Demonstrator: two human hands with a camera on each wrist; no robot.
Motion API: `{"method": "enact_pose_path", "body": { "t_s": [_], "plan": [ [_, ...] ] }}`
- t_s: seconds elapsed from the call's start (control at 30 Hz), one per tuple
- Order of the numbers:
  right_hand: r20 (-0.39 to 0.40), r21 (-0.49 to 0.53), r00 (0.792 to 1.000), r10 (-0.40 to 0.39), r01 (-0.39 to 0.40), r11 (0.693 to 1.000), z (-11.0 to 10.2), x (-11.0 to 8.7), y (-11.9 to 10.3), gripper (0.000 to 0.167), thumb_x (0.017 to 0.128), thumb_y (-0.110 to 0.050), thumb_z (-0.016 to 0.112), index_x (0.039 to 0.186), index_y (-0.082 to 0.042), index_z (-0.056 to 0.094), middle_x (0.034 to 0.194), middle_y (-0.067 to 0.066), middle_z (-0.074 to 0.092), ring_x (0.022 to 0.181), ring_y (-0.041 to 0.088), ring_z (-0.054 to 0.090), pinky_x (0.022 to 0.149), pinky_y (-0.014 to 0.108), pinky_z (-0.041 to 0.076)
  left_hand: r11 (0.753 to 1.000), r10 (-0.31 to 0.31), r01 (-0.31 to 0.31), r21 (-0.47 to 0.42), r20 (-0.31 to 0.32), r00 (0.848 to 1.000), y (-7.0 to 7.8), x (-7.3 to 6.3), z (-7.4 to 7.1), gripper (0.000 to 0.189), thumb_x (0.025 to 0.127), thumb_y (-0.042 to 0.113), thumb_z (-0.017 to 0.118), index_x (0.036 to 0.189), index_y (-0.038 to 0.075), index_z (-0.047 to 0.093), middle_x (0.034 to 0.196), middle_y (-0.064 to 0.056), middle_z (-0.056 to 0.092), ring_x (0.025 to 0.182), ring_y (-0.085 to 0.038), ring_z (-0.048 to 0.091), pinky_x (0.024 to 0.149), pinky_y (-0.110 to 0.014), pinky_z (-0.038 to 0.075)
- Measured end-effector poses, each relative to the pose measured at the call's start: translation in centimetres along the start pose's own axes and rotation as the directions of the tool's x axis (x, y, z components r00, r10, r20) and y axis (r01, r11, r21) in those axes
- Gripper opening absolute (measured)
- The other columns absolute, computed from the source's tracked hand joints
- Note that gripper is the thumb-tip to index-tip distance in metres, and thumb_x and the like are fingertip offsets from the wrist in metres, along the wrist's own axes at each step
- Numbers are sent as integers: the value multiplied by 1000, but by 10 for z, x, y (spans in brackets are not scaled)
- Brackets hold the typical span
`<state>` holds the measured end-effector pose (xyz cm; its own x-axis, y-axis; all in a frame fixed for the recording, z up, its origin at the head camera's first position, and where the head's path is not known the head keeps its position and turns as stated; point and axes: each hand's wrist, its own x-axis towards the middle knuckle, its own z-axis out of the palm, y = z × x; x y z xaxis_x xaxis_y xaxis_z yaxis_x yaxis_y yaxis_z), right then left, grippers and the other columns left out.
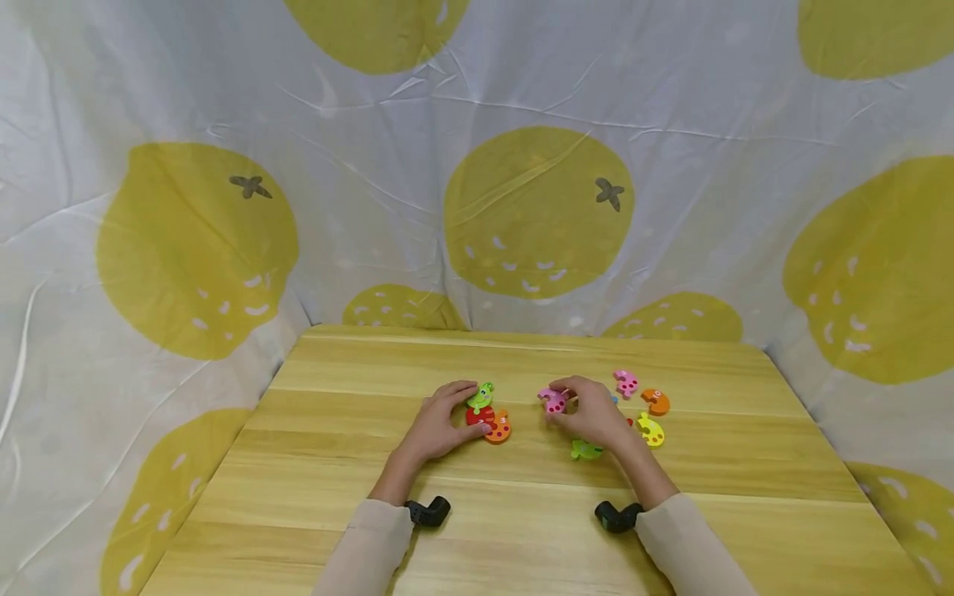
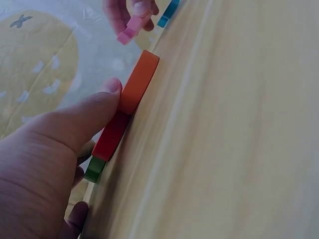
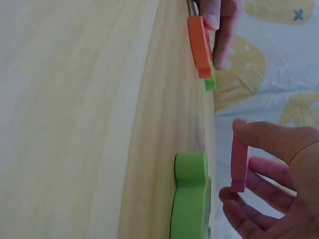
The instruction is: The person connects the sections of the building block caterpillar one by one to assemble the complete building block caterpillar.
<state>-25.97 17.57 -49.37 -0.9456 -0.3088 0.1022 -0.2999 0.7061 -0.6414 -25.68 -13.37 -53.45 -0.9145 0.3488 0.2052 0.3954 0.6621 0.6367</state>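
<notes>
On the left of the work area lie a green puzzle piece with a face (image 1: 482, 396), a red puzzle piece (image 2: 111, 135) and an orange puzzle piece (image 1: 498, 429), fitted together in a curve. My left hand (image 1: 436, 424) holds this group, its thumb at the orange and red pieces and its fingers by the green one. My right hand (image 1: 594, 411) pinches a pink spotted puzzle piece (image 3: 239, 162) between thumb and fingers, raised above the table. Beneath that hand lies another green piece (image 3: 191, 199); blue and red pieces there are mostly hidden.
Beyond and right of the right hand lie another pink piece (image 1: 626, 382), an orange piece (image 1: 656, 402) and a yellow piece (image 1: 651, 430). The wooden table (image 1: 522, 530) ends at a lemon-print curtain (image 1: 373, 207). Dark wrist devices (image 1: 430, 511) sit on both wrists.
</notes>
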Motion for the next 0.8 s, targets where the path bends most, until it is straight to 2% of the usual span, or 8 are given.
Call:
{"method": "enact_pose_path", "body": {
  "t_s": [0.13,0.27,0.5,0.8],
  "plan": [
    [22,45,1000,-18,17,999,5,5,-6,51,86,-21,85,133,-10,69,124,9,71,103,25,70,90,42,61,1000,14,-14,-10,-5,1000,1,0,0,76,85,50,82,146,11,60,153,-3,54,147,-28,44,114,-60,36],
    [54,82,997,-53,48,995,13,11,-12,50,86,-19,84,132,-7,68,120,9,71,101,22,70,90,41,60,1000,-3,3,-3,13,1000,1,0,0,76,85,50,81,147,11,59,155,-2,52,148,-28,43,117,-59,34],
    [85,69,994,-75,69,995,30,18,-20,50,85,-24,85,129,-8,69,120,5,68,105,19,66,95,40,58,1000,-21,22,-4,53,998,0,0,-1,74,87,50,80,148,15,58,158,1,49,151,-25,39,122,-57,29],
    [127,60,981,-144,137,989,39,25,-28,48,86,-23,85,128,-7,68,125,5,66,113,21,63,103,44,54,1000,-12,12,-6,48,999,-3,0,-1,72,88,47,80,148,14,58,157,1,50,151,-25,39,122,-56,30]
  ]
}}
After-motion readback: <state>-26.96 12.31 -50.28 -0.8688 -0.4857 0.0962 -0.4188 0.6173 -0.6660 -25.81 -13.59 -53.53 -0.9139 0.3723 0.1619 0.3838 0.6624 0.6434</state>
